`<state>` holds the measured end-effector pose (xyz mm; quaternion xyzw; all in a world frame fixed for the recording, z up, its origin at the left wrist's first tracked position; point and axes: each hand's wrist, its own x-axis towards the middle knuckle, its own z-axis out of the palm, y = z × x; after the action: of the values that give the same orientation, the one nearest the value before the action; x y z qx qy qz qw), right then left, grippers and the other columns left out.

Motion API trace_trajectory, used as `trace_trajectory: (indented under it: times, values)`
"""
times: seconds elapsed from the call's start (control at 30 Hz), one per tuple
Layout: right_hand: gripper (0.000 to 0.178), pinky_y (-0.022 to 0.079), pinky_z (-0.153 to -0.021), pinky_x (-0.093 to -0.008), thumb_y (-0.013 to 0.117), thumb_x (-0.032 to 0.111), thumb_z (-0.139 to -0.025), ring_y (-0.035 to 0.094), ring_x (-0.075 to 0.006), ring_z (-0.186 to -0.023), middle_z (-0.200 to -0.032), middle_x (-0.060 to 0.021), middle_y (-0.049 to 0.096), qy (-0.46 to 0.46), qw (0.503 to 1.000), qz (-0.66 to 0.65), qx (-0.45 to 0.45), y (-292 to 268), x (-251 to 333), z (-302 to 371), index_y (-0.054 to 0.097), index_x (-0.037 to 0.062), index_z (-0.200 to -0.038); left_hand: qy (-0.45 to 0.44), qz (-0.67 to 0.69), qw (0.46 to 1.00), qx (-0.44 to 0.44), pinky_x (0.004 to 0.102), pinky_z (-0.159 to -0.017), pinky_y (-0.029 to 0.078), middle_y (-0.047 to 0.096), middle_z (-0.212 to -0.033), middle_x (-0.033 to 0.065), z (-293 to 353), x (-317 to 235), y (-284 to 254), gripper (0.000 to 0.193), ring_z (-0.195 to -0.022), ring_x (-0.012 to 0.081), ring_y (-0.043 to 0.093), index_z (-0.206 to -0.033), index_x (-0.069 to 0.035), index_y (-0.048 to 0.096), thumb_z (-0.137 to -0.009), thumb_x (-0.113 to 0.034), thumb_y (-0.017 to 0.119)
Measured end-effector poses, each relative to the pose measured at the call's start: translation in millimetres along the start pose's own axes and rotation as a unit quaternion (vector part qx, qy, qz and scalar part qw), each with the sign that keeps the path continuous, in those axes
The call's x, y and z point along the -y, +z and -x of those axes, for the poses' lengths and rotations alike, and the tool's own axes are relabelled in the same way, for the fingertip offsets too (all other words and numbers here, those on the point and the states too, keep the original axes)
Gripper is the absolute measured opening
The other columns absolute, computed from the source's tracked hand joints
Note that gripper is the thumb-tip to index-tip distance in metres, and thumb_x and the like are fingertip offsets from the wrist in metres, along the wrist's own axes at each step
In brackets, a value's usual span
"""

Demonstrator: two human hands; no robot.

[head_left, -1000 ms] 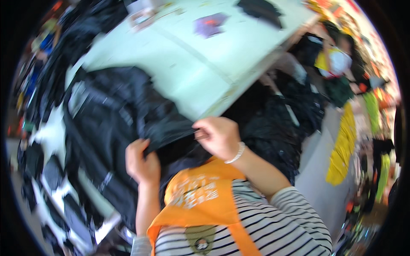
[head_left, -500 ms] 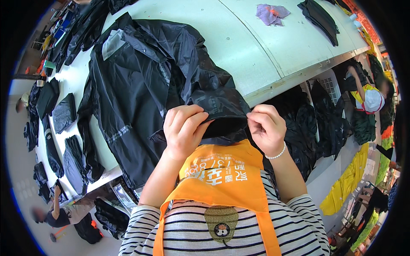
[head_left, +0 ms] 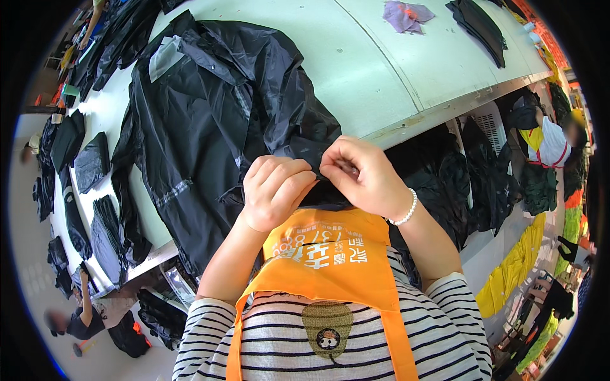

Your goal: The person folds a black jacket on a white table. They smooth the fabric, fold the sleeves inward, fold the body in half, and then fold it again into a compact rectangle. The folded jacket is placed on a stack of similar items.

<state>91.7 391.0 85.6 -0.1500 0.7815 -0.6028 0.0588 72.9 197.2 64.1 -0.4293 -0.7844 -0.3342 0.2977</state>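
Observation:
A black, shiny rain jacket (head_left: 190, 120) lies spread over the table in front of me, one sleeve reaching toward my body. Both hands are close together at that sleeve's cuff. My left hand (head_left: 274, 190) is closed, its fingers curled over the cuff edge. Beside it, my right hand (head_left: 365, 178) pinches the cuff between thumb and forefinger, a beaded bracelet on its wrist. The cuff opening is largely covered by my hands. A pale grey patch (head_left: 166, 59) shows near the jacket's collar.
The pale table (head_left: 375, 76) carries a purple cloth (head_left: 406, 17) and a folded black garment (head_left: 476, 32). More black garments lie in piles at left. Black clothes fill the space below the table's right edge. Other people work at far left and far right.
My right hand has moved left and slightly up, close to my left hand. The cuff, held wide before, is now gathered between them.

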Motion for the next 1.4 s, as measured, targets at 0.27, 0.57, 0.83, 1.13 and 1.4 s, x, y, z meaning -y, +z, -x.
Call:
trace_trajectory:
  times: [0.27, 0.57, 0.83, 1.13, 1.4]
  values:
    - [0.006, 0.037, -0.056, -0.0178, 0.063, 0.005, -0.087, 0.042, -0.0021, -0.061, -0.069, 0.0035, 0.051, 0.076, 0.988, -0.121, -0.056, -13, -10, -1, 0.059, 0.0013, -0.088, -0.022, -0.017, 0.999, -0.029, 0.0297, -0.060, 0.047, 0.065, -0.079, 0.0074, 5, 1, -4, 0.028, -0.067, 0.0215, 0.060, -0.082, -0.005, 0.059, -0.061, -0.001, 0.078]
    - [0.008, 0.036, -0.053, -0.0194, 0.070, 0.001, -0.080, 0.042, -0.0035, -0.059, -0.070, 0.0021, 0.053, 0.062, 0.994, -0.094, 0.000, -5, -10, 5, 0.064, -0.0007, -0.085, -0.022, -0.019, 0.999, -0.030, 0.0294, -0.060, 0.047, 0.065, -0.079, 0.0071, 1, 2, -3, 0.028, -0.066, 0.0213, 0.060, -0.082, -0.005, 0.059, -0.061, 0.000, 0.078]
    - [0.009, 0.037, -0.053, -0.0206, 0.061, 0.000, -0.085, 0.041, -0.0042, -0.059, -0.067, 0.0018, 0.049, 0.032, 0.998, -0.055, -0.021, 1, -3, 3, 0.054, 0.0003, -0.080, -0.007, -0.005, 1.000, -0.011, 0.0294, -0.059, 0.046, 0.065, -0.079, 0.0077, 3, 0, -2, 0.027, -0.066, 0.0214, 0.060, -0.082, -0.005, 0.060, -0.063, -0.001, 0.078]
    - [0.009, 0.044, -0.060, -0.0207, 0.065, 0.005, -0.086, 0.053, -0.0042, -0.068, -0.076, 0.0009, 0.059, 0.064, 0.986, -0.148, -0.032, 7, -7, 3, 0.065, 0.0020, -0.094, -0.010, -0.021, 1.000, 0.017, 0.0324, -0.062, 0.048, 0.065, -0.080, 0.0079, -1, -4, -9, 0.022, -0.068, 0.0235, 0.061, -0.082, -0.006, 0.062, -0.067, -0.002, 0.077]
    - [0.012, 0.047, -0.066, -0.0402, 0.062, 0.012, -0.083, 0.059, -0.0338, -0.074, -0.083, -0.0141, 0.056, -0.054, 0.995, 0.084, -0.016, 11, -26, 7, 0.056, 0.0020, -0.081, 0.018, -0.002, 0.999, 0.051, 0.0358, -0.066, 0.047, 0.064, -0.084, 0.0072, 11, -2, 7, 0.019, -0.071, 0.0242, 0.061, -0.086, -0.007, 0.059, -0.074, -0.005, 0.074]
